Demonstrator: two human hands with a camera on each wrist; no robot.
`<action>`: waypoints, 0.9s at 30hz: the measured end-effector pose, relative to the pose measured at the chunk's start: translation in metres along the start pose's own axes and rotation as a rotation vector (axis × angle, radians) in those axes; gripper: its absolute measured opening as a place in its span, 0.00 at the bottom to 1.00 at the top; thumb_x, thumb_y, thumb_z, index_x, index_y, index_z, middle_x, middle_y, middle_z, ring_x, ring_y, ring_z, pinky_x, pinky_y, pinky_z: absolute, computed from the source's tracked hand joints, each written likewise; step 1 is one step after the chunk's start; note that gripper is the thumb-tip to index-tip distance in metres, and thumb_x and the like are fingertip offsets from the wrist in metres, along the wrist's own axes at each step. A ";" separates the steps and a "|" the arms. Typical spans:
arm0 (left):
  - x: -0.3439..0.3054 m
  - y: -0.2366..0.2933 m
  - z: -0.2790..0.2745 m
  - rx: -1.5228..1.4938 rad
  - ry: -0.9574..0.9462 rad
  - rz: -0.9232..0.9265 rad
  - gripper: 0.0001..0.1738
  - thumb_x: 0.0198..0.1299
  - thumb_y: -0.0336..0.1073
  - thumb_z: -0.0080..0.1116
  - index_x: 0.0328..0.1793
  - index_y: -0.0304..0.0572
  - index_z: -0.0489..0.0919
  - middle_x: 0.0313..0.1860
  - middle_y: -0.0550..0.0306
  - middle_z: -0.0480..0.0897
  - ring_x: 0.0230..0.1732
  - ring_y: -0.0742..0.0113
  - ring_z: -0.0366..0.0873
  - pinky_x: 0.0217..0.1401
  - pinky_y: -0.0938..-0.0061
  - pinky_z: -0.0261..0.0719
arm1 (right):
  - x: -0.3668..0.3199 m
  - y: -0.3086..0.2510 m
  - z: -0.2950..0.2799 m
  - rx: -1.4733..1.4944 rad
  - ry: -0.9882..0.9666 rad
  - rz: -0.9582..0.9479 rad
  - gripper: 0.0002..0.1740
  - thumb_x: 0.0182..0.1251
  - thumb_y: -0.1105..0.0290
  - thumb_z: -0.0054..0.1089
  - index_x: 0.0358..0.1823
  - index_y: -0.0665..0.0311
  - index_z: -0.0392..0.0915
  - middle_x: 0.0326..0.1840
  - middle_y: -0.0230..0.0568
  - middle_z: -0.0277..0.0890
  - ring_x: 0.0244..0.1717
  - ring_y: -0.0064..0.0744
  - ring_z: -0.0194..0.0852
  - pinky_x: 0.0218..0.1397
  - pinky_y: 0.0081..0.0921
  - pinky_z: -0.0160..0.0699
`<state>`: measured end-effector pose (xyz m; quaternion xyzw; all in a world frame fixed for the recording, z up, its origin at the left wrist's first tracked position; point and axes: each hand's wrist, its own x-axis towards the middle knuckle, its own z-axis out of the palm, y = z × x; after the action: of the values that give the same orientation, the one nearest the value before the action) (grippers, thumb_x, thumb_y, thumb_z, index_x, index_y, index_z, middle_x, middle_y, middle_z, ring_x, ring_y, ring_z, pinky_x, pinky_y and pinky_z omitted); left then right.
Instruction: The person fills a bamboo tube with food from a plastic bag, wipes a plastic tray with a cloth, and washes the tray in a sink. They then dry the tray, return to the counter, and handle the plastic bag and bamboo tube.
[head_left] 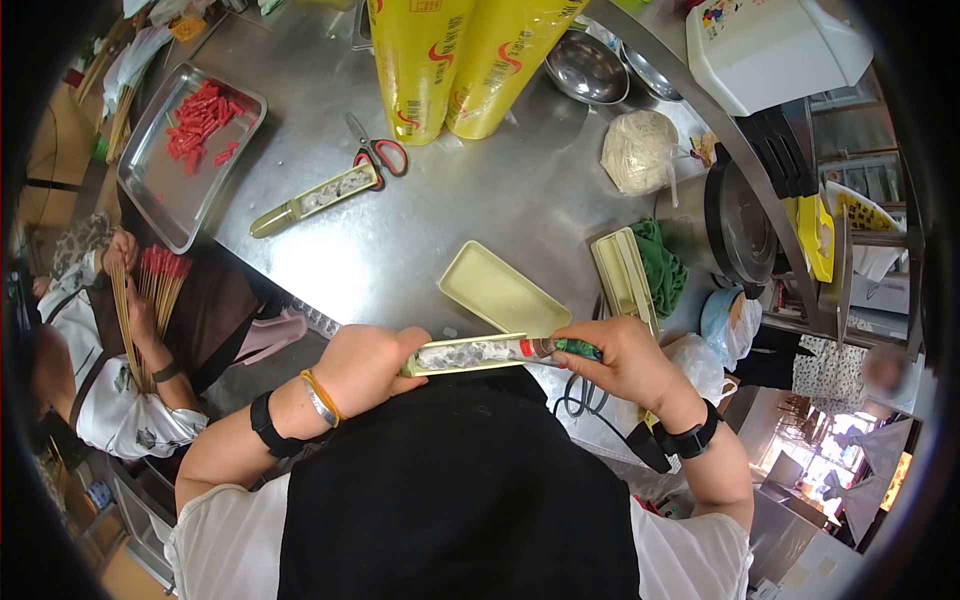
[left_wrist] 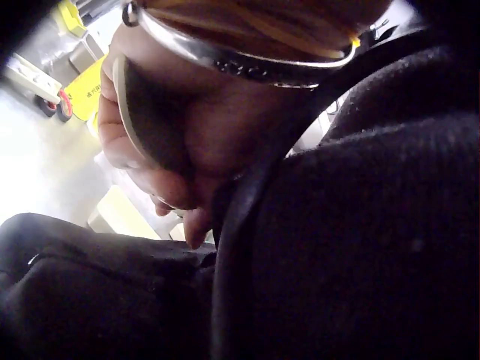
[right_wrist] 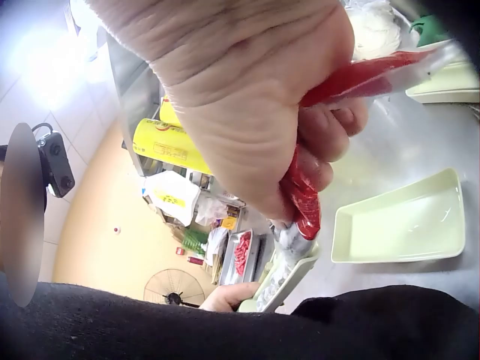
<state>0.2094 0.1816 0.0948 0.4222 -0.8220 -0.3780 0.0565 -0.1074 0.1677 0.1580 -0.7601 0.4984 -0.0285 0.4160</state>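
Note:
My left hand grips the left end of a long pale green case; in the left wrist view its fingers curl round the case end. Inside the case lies a narrow clear sleeve with grey-white contents. At the right end, my right hand pinches a printed packet, green and red. Seen from the right wrist, crumpled red plastic is held within the curled fingers. Just beyond the case sits an empty-looking pale green tray.
A similar case with grey-white contents lies by red-handled scissors. At the left stands a metal tray of red pieces. Yellow rolls, a wrapped pale ball, another green tray and green cloth surround the work.

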 end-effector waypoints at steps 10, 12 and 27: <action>-0.002 0.001 -0.001 -0.017 0.016 -0.007 0.17 0.52 0.43 0.69 0.44 0.47 0.78 0.23 0.49 0.81 0.29 0.46 0.81 0.30 0.55 0.76 | -0.002 -0.003 0.000 0.077 0.056 -0.031 0.06 0.63 0.68 0.64 0.38 0.61 0.81 0.28 0.44 0.78 0.27 0.47 0.77 0.29 0.33 0.73; -0.001 0.001 -0.001 -0.014 0.009 -0.012 0.17 0.52 0.43 0.69 0.44 0.47 0.78 0.23 0.49 0.81 0.29 0.46 0.81 0.30 0.55 0.76 | -0.002 -0.003 -0.001 0.076 0.055 -0.039 0.06 0.63 0.68 0.64 0.38 0.61 0.81 0.28 0.44 0.78 0.27 0.47 0.77 0.29 0.32 0.73; -0.001 -0.002 0.001 -0.041 0.011 0.015 0.15 0.53 0.43 0.68 0.44 0.48 0.79 0.25 0.50 0.82 0.29 0.47 0.81 0.30 0.57 0.76 | -0.005 -0.005 -0.009 0.124 0.016 0.005 0.04 0.62 0.72 0.64 0.37 0.63 0.81 0.26 0.43 0.77 0.24 0.39 0.76 0.29 0.28 0.72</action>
<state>0.2108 0.1818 0.0927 0.4169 -0.8168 -0.3921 0.0724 -0.1103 0.1671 0.1688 -0.7313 0.5009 -0.0644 0.4585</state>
